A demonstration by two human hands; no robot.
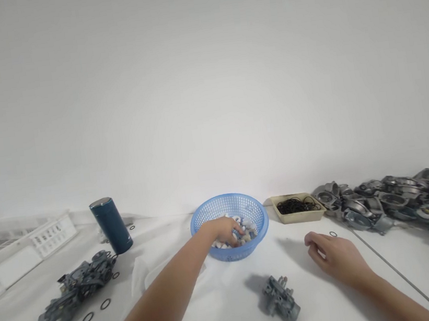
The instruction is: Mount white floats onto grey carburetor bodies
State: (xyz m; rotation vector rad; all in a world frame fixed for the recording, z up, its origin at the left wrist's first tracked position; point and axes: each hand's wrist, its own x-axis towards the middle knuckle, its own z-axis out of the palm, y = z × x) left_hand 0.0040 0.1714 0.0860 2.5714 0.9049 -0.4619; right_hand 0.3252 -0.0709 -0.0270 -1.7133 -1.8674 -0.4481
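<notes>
My left hand [226,230] reaches into a blue plastic basket [232,254] of small white parts [248,235]. Its fingers are spread and bent down among those parts, their tips partly hidden; no part is visibly gripped. On the right, my right hand [338,259] is low over the white table, its fingers loosely curled and apart from the thumb, with nothing visible between them. A grey metal carburetor [281,299] lies between my forearms, touched by neither hand. Near the right hand is a black rubber ring [333,234].
Behind the right hand stands a cream tray [299,217] of black rings, beside a heap of metal housings [393,200]. At left are more carburetors [81,286], loose rings [106,303], a dark blue tumbler [111,225] and a white crate [53,237]. A thin rod [399,273] crosses the right side.
</notes>
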